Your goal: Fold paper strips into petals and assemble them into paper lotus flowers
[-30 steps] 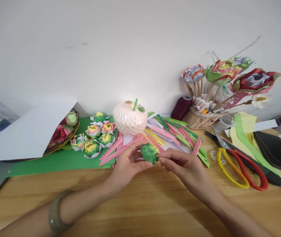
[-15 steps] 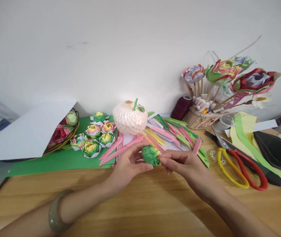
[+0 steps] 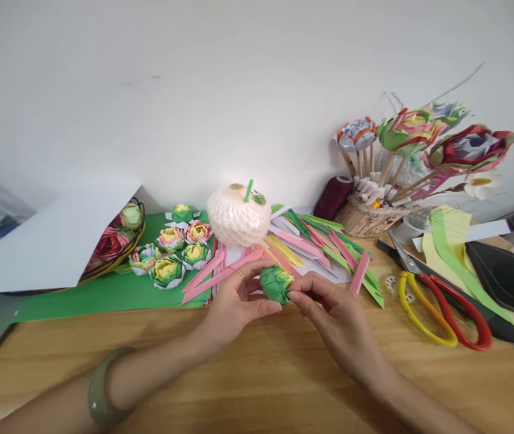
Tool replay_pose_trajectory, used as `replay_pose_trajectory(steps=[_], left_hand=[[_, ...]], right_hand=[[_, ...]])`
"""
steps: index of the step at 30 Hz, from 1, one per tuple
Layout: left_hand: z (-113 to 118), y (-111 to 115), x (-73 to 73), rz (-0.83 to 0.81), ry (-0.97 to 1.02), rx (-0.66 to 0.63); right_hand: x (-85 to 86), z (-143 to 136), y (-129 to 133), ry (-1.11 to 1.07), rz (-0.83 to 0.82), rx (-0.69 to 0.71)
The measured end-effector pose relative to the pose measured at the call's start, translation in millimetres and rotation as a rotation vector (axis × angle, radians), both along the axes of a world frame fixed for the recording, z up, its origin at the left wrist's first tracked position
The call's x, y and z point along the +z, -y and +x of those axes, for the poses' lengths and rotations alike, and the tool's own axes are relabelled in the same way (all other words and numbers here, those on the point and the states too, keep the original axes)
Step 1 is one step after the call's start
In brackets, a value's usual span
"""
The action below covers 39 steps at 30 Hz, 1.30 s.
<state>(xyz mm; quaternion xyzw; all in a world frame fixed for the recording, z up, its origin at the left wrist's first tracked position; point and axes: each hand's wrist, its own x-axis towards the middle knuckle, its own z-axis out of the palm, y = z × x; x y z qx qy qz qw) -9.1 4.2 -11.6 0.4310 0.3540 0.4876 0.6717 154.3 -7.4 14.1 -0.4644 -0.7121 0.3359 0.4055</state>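
Observation:
A small green and yellow paper flower [image 3: 276, 284] is held up between both hands above the wooden table. My left hand [image 3: 241, 294] grips it from the left, thumb below and fingers behind. With thumb and forefinger, my right hand [image 3: 322, 304] pinches the flower's right edge; what exactly sits between those fingertips is partly hidden. Behind the hands lie folded paper strips [image 3: 299, 242] in pink, green, yellow and white. Several finished paper flowers [image 3: 167, 271] rest on a green sheet [image 3: 116, 295] to the left.
A round white textured lamp [image 3: 238, 217] with a green stem stands at the back. Scissors [image 3: 423, 301] with red and yellow handles lie at right, beside a black phone-like object [image 3: 507, 280]. A basket [image 3: 365, 214] holds stemmed paper flowers. White paper [image 3: 58, 235] leans at left over a flower basket.
My right hand has turned slightly, its wrist moving down and left, while its fingertips stay at the flower's edge. My left hand keeps its hold.

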Motion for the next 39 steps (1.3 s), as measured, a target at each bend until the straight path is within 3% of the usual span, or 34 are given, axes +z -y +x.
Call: replay_pose_trajectory(steps=[5,9,16,21,31,39], left_hand=[[1,-1,0.8,-0.006,-0.024,0.012],[0,0,-1.7,0.009,-0.035,0.022],[1,1,-2.4,0.011,-0.055,0.033],[1,-1,-1.9,0.015,-0.063,0.047],[-2,-3,-3.3,0.030,-0.017,-0.030],[-2,-4,-2.9,0.026,-0.012,-0.044]], right_hand=[[-3.8,-1,2,0.190,0.253,-0.022],[-9.2,0,2,0.307,0.322,-0.023],[-11.1,0,2,0.357,0.315,-0.008],[-7.4,0,0,0.267,0.291,-0.006],[9.3,9,-7,0.063,0.000,0.144],[7.0,9,-6,0.100,0.024,0.129]])
